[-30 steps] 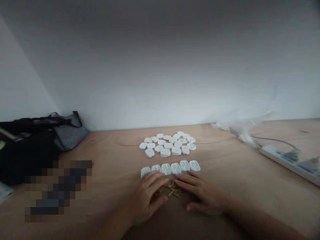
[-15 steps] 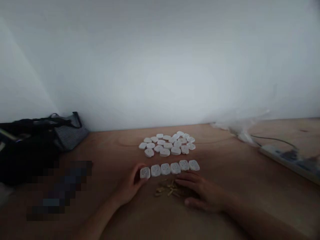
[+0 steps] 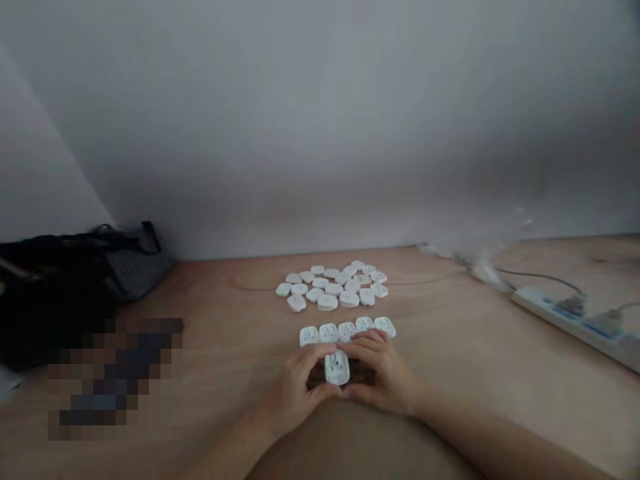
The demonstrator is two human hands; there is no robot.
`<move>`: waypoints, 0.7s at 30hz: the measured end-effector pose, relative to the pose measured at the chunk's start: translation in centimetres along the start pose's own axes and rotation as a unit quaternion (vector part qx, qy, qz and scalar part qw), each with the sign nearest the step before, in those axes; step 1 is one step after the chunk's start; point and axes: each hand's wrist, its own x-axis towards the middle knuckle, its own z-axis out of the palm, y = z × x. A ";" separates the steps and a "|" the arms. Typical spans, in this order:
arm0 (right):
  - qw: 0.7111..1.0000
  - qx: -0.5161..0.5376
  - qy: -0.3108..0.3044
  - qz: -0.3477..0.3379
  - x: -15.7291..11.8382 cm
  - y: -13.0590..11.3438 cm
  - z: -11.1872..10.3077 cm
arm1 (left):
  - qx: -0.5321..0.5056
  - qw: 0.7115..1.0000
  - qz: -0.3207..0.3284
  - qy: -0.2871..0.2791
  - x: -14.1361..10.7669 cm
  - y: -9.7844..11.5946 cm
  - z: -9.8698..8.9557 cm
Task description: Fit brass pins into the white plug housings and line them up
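One white square piece (image 3: 337, 369) with small holes in its face is held up between both hands. My left hand (image 3: 300, 381) pinches its left side with fingers above and thumb below. On the right side, my right hand (image 3: 383, 373) curls round it, fingertips at the top edge and thumb at the bottom. Behind the hands, a row of similar white pieces (image 3: 329, 333) lies on the table, partly covered by the fingers. Small brass-coloured parts are mostly hidden under the hands.
Farther back lies a cluster of white pieces (image 3: 327, 302) on the wooden table (image 3: 225, 313). A black bag (image 3: 55, 293) and a pixelated dark object (image 3: 130, 367) are at the left. At the right are a power strip (image 3: 565, 317) with a cable and clear plastic (image 3: 487, 267).
The leftmost piece of the row has been lifted and brought right and nearer by my left hand. My right hand has moved left and closed on it.
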 end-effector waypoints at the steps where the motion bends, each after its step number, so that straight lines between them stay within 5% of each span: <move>1: 1.000 0.005 -0.006 0.001 0.0 0.2 0.1 | -0.003 1.000 0.007 0.003 0.1 -0.1 0.1; 10: 0.998 0.051 0.008 -0.020 0.5 0.9 0.7 | 0.014 0.999 0.001 0.036 0.5 0.2 -0.1; 17: 0.998 0.061 0.025 0.010 0.3 0.5 -0.2 | 0.042 0.997 -0.053 -0.047 0.3 -0.2 -2.3; 21: 0.998 0.054 0.024 0.023 0.2 0.6 -0.2 | 0.032 0.997 -0.064 -0.031 0.2 -0.9 -2.7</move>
